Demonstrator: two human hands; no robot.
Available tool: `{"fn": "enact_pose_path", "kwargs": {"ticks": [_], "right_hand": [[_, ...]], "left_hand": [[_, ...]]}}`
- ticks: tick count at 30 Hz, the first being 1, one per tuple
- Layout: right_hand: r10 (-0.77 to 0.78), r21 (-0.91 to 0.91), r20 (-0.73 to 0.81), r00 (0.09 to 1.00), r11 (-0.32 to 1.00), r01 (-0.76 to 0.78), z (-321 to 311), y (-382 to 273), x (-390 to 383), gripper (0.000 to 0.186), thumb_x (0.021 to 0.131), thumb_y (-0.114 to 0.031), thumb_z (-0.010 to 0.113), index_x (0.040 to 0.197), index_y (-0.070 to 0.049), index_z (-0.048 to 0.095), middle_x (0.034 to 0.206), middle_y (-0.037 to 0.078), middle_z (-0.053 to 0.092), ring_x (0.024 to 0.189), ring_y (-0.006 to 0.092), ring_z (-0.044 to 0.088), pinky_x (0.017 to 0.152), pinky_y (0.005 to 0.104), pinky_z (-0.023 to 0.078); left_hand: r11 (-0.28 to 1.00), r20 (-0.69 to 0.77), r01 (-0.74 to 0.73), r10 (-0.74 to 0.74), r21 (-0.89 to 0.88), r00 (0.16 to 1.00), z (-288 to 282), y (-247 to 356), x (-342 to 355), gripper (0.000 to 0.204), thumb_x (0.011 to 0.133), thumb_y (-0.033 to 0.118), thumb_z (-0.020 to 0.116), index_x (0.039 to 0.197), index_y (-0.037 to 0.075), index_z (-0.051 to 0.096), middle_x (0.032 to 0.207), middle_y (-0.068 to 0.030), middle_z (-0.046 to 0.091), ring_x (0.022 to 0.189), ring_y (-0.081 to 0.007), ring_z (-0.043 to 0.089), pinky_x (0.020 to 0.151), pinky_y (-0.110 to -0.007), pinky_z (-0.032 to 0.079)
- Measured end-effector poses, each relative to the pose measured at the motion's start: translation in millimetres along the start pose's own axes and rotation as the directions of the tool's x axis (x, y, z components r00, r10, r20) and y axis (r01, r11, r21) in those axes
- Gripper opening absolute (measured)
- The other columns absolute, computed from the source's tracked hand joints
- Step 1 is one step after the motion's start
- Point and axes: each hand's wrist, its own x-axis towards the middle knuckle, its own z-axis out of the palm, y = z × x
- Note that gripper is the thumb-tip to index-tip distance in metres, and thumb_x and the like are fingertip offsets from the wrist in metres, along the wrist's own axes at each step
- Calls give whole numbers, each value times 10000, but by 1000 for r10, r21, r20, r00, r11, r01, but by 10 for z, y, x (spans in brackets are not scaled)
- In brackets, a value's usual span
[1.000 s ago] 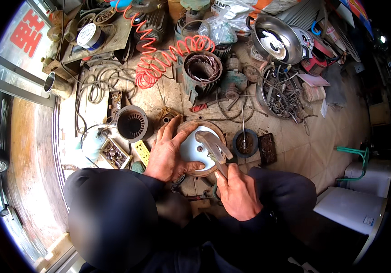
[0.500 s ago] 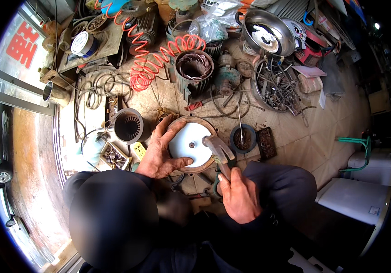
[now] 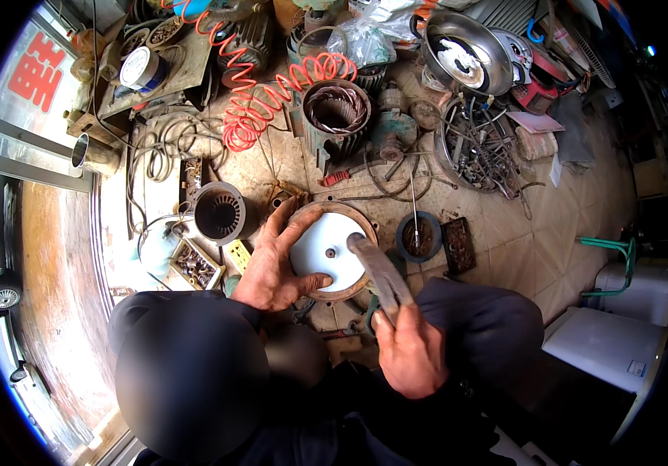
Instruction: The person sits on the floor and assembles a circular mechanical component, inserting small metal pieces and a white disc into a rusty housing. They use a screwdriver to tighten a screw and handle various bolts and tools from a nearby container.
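Two bare hands are at the white disc (image 3: 317,259): your left hand (image 3: 272,268) is spread, fingers over its rusty rim (image 3: 355,211), thumb on the white face. Your right hand (image 3: 412,349) is curled around a hammer (image 3: 382,273), whose head is over the disc's right side; I cannot tell whether they touch. The disc lies just right of your left hand and ahead of your right. Near your left hand, ahead and to its left, stands a hollow metal cylinder (image 3: 249,213). Ahead of your right hand sits a round dish (image 3: 401,233). Well beyond both hands are a motor casing (image 3: 330,147) and a red coiled hose (image 3: 241,133).
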Motion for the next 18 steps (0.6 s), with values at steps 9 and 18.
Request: {"fn": "enact_pose_path", "kwargs": {"ticks": [9,18], "right_hand": [[49,-67,124,991,997,-41,11,18,36,264,986,-210,692,933,12,558,797,248,672,691,449,687,585,517,546],[142,93,-42,989,986,-138,9,138,66,285,1037,-250,652,953,-8,528,757,252,647,681,466,664,565,511,493]], "left_hand": [[1000,29,-31,31,0,999,12,-90,28,1049,621,143,998,1546,186,506,1669,-237,232,1536,-421,285,1244,-482,327],[996,50,-74,77,-56,996,-131,-201,8,1017,669,168,976,1563,194,493,1651,-232,311,1531,-405,312,1255,-462,295]]}}
